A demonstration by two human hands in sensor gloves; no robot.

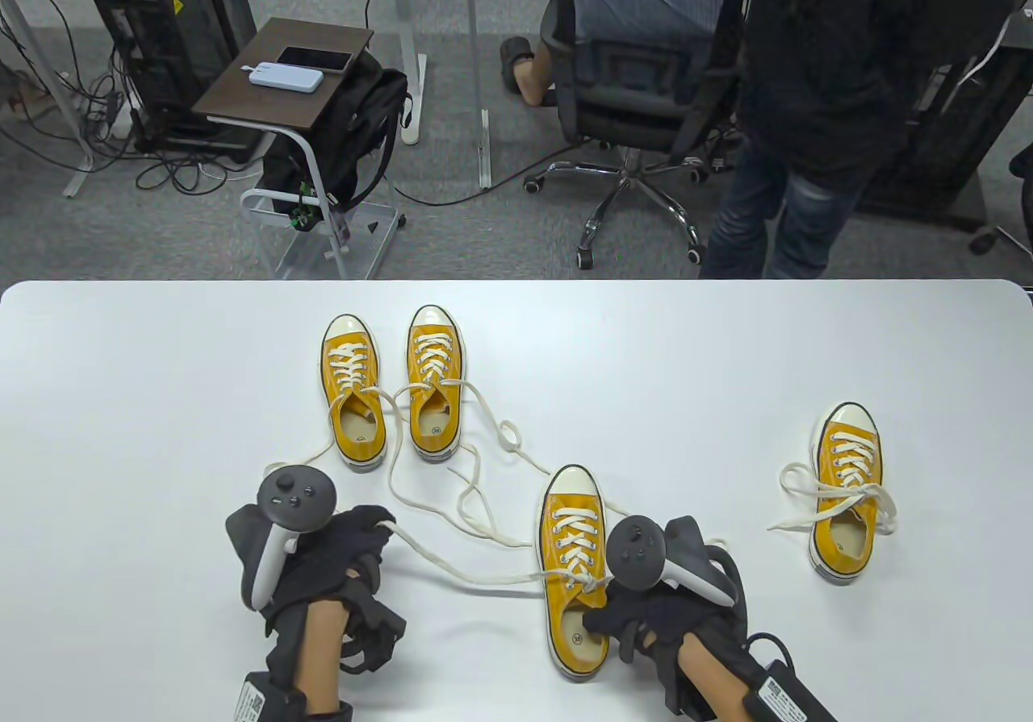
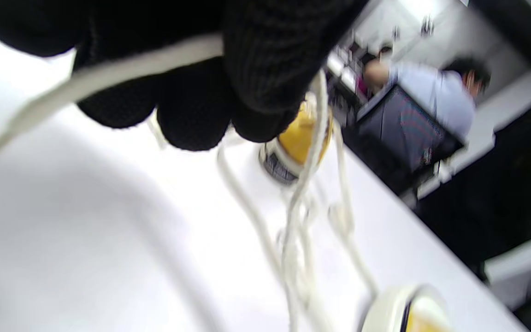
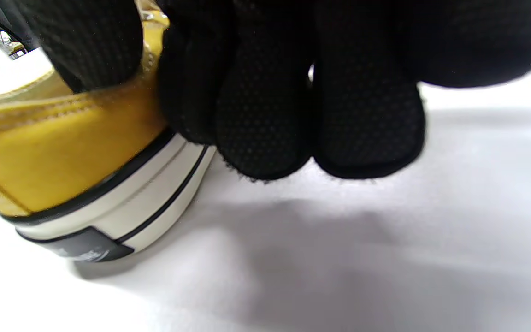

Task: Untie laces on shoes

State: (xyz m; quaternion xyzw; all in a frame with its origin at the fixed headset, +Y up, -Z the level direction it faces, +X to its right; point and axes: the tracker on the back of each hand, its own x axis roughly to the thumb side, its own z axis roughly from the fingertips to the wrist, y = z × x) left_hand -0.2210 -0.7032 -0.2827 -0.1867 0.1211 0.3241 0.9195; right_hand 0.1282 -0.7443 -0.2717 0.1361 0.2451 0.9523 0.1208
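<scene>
Near shoe [image 1: 573,569] close beside table edge [image 1: 452,714].

White table [image 1: 161,399], bearing four yellow shoes: near shoe [image 1: 572,569] in front; pair [image 1: 393,387] beyond it, to its left, laces trailing loose; fourth shoe [image 1: 845,490] well right, bow tied.

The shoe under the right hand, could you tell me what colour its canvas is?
Yellow canvas on the shoe; clearest in the table view.
</scene>
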